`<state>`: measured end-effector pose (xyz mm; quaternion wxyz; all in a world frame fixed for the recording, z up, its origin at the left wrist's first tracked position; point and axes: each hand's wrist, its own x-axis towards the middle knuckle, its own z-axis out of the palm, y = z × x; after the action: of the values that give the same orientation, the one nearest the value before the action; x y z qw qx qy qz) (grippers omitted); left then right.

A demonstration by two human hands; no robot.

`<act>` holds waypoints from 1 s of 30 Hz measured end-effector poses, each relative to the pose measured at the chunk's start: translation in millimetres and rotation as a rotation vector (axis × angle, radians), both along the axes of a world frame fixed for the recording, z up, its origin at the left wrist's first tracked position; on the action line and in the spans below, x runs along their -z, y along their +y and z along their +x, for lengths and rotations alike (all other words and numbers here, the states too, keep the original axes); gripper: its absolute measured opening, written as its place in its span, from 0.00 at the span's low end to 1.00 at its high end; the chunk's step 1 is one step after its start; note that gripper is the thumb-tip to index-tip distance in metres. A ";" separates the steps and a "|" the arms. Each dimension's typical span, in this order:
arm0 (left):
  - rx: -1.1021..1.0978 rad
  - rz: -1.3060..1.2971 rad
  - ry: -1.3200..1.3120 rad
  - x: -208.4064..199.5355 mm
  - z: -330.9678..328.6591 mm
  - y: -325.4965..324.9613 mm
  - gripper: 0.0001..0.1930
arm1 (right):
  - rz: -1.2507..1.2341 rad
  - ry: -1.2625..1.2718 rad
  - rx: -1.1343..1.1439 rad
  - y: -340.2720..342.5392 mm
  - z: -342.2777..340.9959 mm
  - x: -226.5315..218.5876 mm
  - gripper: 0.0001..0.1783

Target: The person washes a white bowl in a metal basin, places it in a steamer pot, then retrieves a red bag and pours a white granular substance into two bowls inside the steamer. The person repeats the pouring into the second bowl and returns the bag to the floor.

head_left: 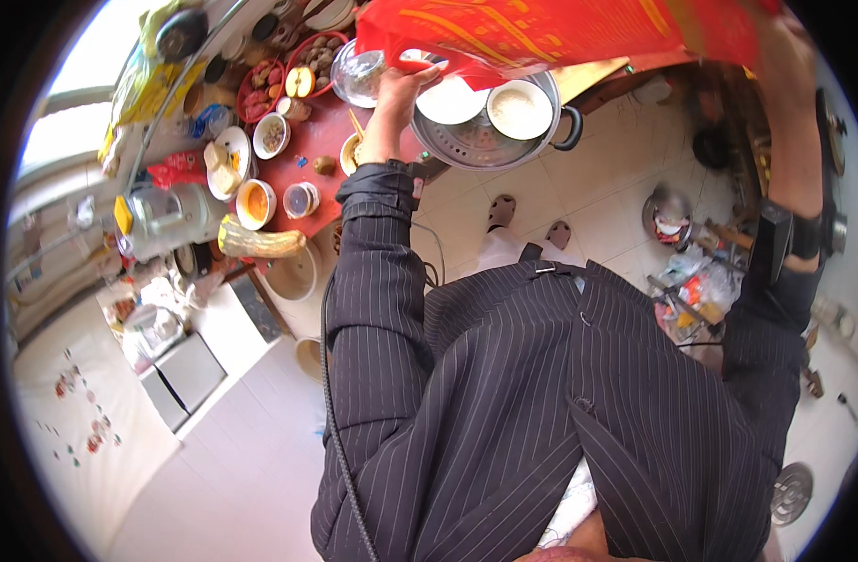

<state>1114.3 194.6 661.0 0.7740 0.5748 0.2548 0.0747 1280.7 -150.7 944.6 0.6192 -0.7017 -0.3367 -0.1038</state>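
tbh no txt is coming out readable here. The big red bag (541, 33) up top is showing yellow-orange print, slanting across its front, but it's looking too smeary to make out any chars. A small pale tag (418, 186) is sitting near the cuff of the dark pinstriped L sleeve (377, 244), way too tiny to read imo. The red packet (174, 170) over on the left is showing some lighter marks, also blurring out, so idk what they're saying.
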 end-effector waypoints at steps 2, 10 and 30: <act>-0.005 -0.004 -0.004 -3.0 0.6 -0.1 0.11 | 0.000 0.021 0.047 -3.9 3.2 0.4 0.14; -0.056 0.023 -0.030 -2.3 -2.5 -4.0 0.11 | -0.028 0.056 -0.040 10.8 6.1 -11.4 0.15; -0.065 0.016 0.094 23.3 -2.9 2.6 0.16 | -0.044 0.085 -0.184 33.2 -4.1 -19.8 0.15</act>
<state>1111.5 197.2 637.7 0.7537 0.5752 0.3090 0.0749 1276.6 -117.6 964.4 0.6245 -0.6848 -0.3755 -0.0093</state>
